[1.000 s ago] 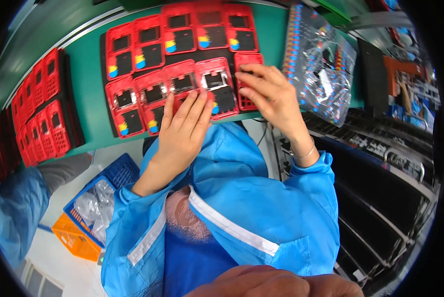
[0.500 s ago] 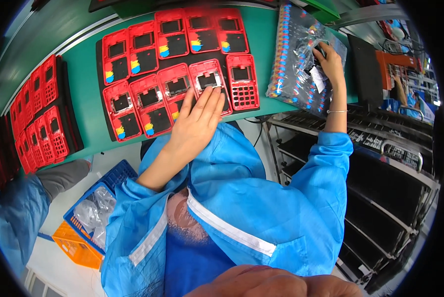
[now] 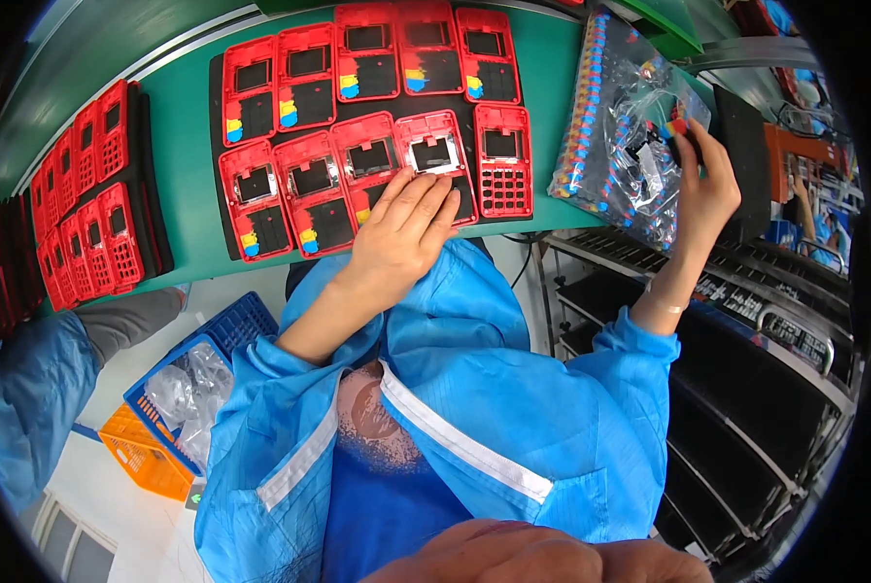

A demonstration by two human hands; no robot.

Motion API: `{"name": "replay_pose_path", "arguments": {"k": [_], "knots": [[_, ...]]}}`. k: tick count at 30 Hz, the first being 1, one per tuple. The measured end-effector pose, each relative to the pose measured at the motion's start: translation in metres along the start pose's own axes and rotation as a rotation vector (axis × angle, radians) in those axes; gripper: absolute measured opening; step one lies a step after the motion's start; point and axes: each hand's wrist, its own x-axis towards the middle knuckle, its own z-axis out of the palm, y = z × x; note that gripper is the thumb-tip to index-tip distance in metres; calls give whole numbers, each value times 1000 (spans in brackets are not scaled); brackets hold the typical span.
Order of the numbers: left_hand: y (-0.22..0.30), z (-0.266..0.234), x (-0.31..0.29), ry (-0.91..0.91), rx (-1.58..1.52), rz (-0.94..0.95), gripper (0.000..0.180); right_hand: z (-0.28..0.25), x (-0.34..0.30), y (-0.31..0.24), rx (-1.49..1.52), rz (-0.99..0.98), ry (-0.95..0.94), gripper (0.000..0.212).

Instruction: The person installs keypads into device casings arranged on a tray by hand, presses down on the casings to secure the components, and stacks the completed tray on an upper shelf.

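Note:
My left hand (image 3: pixel 403 229) lies flat, fingers stretched out, over the lower part of a red handheld-device housing (image 3: pixel 427 124) in the near row, hiding what sits there. At the right, my right hand (image 3: pixel 705 189) pinches a small keypad piece (image 3: pixel 676 127) with red, yellow and blue colour, above a clear plastic bag (image 3: pixel 622 107). Rows of similar coloured keypads fill the bag. Several red housings stand in two rows on a black mat (image 3: pixel 426 108). Most show a black keypad with coloured keys. The rightmost near housing (image 3: pixel 502 160) has its key openings showing.
More red housings (image 3: pixel 117 233) lie on another black mat at the left of the green table (image 3: pixel 187 185). A metal rack (image 3: pixel 785 350) stands at my right. Blue (image 3: pixel 236 325) and orange (image 3: pixel 139 457) crates sit on the floor. A co-worker's blue sleeve (image 3: pixel 27 398) shows at the left.
My right hand has lifted off the bag and moved right, now with the coloured keypad piece between its fingers. My left hand stays over the same housing. The whole view has shifted slightly.

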Motion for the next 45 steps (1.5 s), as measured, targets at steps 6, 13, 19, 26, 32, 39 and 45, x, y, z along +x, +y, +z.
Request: {"name": "replay_pose_path", "arguments": {"k": [6,13,19,26,32,39,45], "knots": [[5,0,3,25,-68,-46,49,33,-55,-93,643,21,-644,22],[7,2,-1,-56,126,-16,55,65,-78,-103,450,-189,-425,27],[10,-3,0,-156,228,9,55,77,-96,-107,328,-226,-232,33],[13,1,-3,-143,238,16,56,67,-107,-93,200,-340,-104,36],[20,1,4,-148,233,-21,56,56,-108,-99,43,-395,-255,40],[24,0,14,-137,143,12,62,62,-116,-100,70,-400,-305,41],[30,11,27,-219,257,93,63,58,-115,-99,148,-452,-311,40]]}}
